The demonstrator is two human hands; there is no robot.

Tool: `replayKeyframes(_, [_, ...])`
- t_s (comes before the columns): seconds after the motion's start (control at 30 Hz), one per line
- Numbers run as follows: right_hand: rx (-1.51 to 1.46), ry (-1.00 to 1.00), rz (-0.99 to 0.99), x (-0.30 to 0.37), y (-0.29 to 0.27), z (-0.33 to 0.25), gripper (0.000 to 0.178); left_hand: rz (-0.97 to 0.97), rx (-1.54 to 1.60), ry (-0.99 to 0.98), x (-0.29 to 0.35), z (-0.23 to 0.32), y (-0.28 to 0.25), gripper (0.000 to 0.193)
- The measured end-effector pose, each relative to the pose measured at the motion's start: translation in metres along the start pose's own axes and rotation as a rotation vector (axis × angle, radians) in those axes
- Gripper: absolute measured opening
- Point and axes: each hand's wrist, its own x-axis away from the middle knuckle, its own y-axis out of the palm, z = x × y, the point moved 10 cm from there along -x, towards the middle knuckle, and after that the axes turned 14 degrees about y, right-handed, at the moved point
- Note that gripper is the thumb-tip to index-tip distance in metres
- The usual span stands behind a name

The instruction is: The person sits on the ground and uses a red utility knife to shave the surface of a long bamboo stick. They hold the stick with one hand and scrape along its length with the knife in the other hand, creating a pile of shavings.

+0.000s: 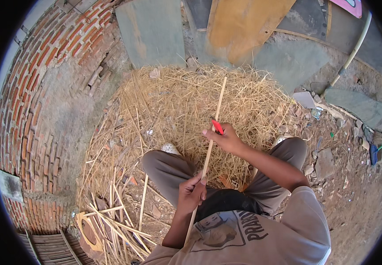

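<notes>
A long, pale bamboo strip runs slantwise in front of me, from over the shavings down past my shirt. My left hand is closed round its lower part, close to my lap. Higher up, my right hand grips a small red-handled knife, with the thumb pressed at the strip. The knife's short dark end lies against the strip; the rest of the blade is hidden or too small to make out. Under the strip's upper part spreads a heap of curly straw-coloured shavings.
Several loose bamboo strips lie at my lower left, beside a yellowish cut-out frame. A worn brick wall stands at left. Grey boards and an orange-brown board lean at the far side. Rubble covers the right-hand ground.
</notes>
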Motion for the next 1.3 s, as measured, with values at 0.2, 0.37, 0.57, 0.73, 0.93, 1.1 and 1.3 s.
replayKeyframes(0.2, [-0.325,0.276,0.078,-0.019,-0.042,0.018,0.038,-0.137,0.011,-0.03,0.024,-0.011,-0.001,0.035])
replayKeyframes(0.37, [-0.025,0.067,0.079,-0.017,-0.048,-0.009,0.054,0.056,0.02,0.092,0.02,-0.007,-0.02,0.033])
replayKeyframes(0.57, [0.983,-0.335,0.083,0.045,0.019,-0.049,0.073,0.189,-0.025,0.148,0.005,0.01,-0.034,0.032])
replayKeyframes(0.73, [0.954,-0.606,0.247,0.057,0.024,-0.059,0.072,0.156,-0.066,0.167,0.004,0.02,-0.023,0.032])
replayKeyframes(0.93, [0.948,-0.623,0.409,0.046,0.001,-0.063,0.07,0.124,-0.135,0.226,0.002,0.03,-0.015,0.031])
replayKeyframes(1.1, [0.922,-0.546,0.394,0.041,-0.001,-0.059,0.069,0.151,-0.132,0.182,0.004,0.029,-0.017,0.031])
replayKeyframes(1.3, [0.955,-0.624,0.379,0.053,0.01,-0.064,0.068,0.177,-0.11,0.189,0.008,0.029,-0.018,0.029])
